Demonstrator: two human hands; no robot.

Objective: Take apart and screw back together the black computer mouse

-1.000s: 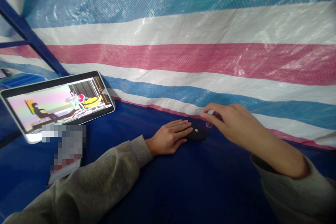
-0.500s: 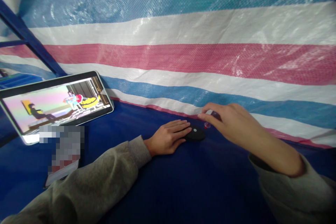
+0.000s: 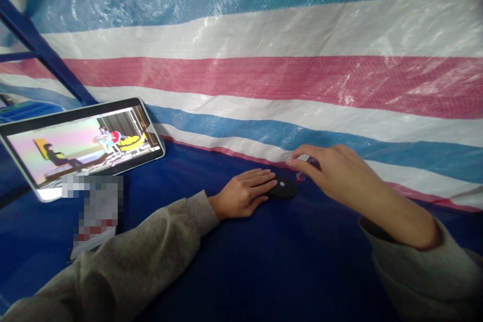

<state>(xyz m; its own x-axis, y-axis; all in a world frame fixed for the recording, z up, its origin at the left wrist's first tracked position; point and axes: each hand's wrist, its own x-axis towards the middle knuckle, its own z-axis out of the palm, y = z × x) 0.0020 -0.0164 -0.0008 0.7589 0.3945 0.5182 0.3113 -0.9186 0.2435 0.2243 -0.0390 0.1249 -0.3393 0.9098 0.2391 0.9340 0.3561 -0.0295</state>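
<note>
A black computer mouse (image 3: 285, 188) with a pale round dot lies on the blue surface. My left hand (image 3: 245, 193) is laid over its left end, fingers nearly straight across the top and thumb along the near edge. Just beyond the mouse's right end, my right hand (image 3: 335, 168) is raised with thumb and forefinger curved close together. Under the fingers shows a slim object (image 3: 312, 162), dark purple above and clear with a red spot at its lower end. It slants down toward the mouse. Its kind is unclear, and the palm hides part of it.
A white-framed tablet (image 3: 83, 148) showing a cartoon stands tilted at the left. In front of it lies a blurred-out, phone-like flat object (image 3: 100, 221). Striped plastic sheeting (image 3: 264, 80) hangs behind the blue surface (image 3: 241, 271). Blue metal bars (image 3: 53, 58) rise at upper left.
The view has shifted slightly. More of the purple object shows beneath my right fingers, and it has turned a little. My left hand stays on the mouse.
</note>
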